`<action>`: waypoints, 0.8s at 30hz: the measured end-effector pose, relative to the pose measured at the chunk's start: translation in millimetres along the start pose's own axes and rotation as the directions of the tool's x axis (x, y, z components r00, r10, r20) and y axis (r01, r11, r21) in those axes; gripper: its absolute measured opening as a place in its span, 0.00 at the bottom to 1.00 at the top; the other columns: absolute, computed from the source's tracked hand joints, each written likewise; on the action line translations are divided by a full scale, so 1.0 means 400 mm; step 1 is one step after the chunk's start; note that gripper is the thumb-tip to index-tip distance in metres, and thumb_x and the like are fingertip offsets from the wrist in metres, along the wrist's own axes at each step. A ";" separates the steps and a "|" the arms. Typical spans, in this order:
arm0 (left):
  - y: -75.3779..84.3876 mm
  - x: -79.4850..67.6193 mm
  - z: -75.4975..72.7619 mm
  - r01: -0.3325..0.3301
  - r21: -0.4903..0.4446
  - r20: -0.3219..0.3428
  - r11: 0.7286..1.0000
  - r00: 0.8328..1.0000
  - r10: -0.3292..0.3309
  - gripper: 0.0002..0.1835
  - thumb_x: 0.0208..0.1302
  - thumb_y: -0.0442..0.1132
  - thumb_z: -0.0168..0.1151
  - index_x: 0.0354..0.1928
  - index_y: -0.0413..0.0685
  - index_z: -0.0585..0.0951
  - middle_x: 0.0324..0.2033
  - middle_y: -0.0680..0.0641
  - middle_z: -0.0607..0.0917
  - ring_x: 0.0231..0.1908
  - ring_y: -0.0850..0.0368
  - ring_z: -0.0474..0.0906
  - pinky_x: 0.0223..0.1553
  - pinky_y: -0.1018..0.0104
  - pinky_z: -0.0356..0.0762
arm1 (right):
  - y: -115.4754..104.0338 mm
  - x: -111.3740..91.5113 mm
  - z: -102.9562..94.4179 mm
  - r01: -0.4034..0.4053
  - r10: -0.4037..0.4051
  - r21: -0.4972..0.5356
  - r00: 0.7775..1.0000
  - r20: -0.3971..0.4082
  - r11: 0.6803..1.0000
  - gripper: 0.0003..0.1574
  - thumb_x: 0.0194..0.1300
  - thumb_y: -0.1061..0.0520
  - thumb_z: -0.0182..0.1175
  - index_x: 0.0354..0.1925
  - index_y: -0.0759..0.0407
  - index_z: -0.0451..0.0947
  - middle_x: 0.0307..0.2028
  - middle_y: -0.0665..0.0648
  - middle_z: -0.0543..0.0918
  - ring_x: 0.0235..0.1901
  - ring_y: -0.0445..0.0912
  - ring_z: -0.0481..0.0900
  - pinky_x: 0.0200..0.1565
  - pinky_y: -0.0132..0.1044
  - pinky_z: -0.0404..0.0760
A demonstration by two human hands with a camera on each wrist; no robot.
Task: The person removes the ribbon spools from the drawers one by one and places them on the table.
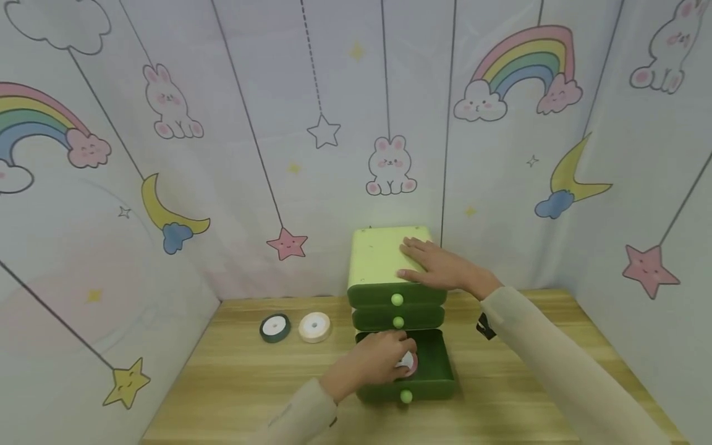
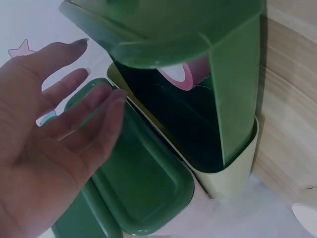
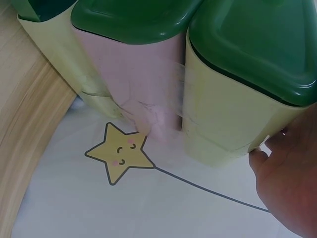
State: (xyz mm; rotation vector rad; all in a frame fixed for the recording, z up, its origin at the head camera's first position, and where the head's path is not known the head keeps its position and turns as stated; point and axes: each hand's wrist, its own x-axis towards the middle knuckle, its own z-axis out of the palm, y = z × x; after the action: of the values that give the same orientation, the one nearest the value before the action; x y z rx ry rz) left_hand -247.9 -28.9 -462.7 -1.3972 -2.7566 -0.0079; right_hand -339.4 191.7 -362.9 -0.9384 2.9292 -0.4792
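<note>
A small drawer cabinet [image 1: 378, 253] stands against the backdrop, pale green on top with dark green drawer fronts and light green knobs. Its bottom drawer [image 1: 436, 355] is pulled out; the two upper ones are closed. Inside the open drawer lies a pink ribbon roll [image 2: 184, 77] with a white centre. My left hand [image 1: 374, 357] is over this drawer and partly covers the roll in the head view. In the left wrist view its fingers are loosely bent, apart from the roll. On the cabinet's top rests my right hand [image 1: 442, 264], palm down, fingers extended.
Left of the cabinet, a dark green ribbon roll [image 1: 275, 327] and a cream ribbon roll [image 1: 314, 327] lie on the wooden table [image 1: 233, 383]. A small black object [image 1: 486, 326] is by the right sleeve. A printed backdrop [image 1: 250, 123] encloses the back and sides.
</note>
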 end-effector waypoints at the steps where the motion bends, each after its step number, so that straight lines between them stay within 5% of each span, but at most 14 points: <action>1: -0.002 0.005 0.002 0.011 -0.009 0.028 1.000 1.000 -0.011 0.16 0.68 0.50 0.73 0.54 0.58 0.85 0.43 0.55 0.85 0.39 0.65 0.82 0.35 0.74 0.80 | 0.000 0.000 0.000 0.001 -0.001 0.001 1.000 0.001 1.000 0.55 0.78 0.27 0.47 0.84 0.58 0.49 0.85 0.61 0.48 0.85 0.57 0.44 0.84 0.57 0.46; 7: -0.013 0.032 0.024 0.046 -0.033 0.146 0.998 0.988 -0.041 0.19 0.65 0.50 0.75 0.56 0.61 0.84 0.45 0.55 0.85 0.39 0.64 0.82 0.35 0.72 0.80 | 0.004 0.003 -0.002 0.002 -0.002 -0.005 1.000 0.003 1.000 0.54 0.78 0.28 0.47 0.84 0.59 0.49 0.85 0.62 0.48 0.85 0.57 0.44 0.84 0.56 0.46; 24: -0.037 0.069 0.069 0.088 0.027 0.216 0.996 0.972 -0.092 0.23 0.64 0.49 0.76 0.61 0.65 0.83 0.51 0.55 0.85 0.44 0.60 0.84 0.38 0.67 0.82 | 0.014 0.006 0.000 0.001 -0.001 0.008 1.000 0.012 1.000 0.54 0.78 0.27 0.47 0.84 0.57 0.48 0.85 0.60 0.47 0.86 0.56 0.43 0.84 0.56 0.45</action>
State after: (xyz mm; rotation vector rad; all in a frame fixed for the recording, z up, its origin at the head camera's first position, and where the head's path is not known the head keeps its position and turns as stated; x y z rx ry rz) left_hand -277.4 -14.5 -488.7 -1.3418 -2.9863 0.1749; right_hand -344.4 194.6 -364.5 -0.9383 2.9138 -0.4832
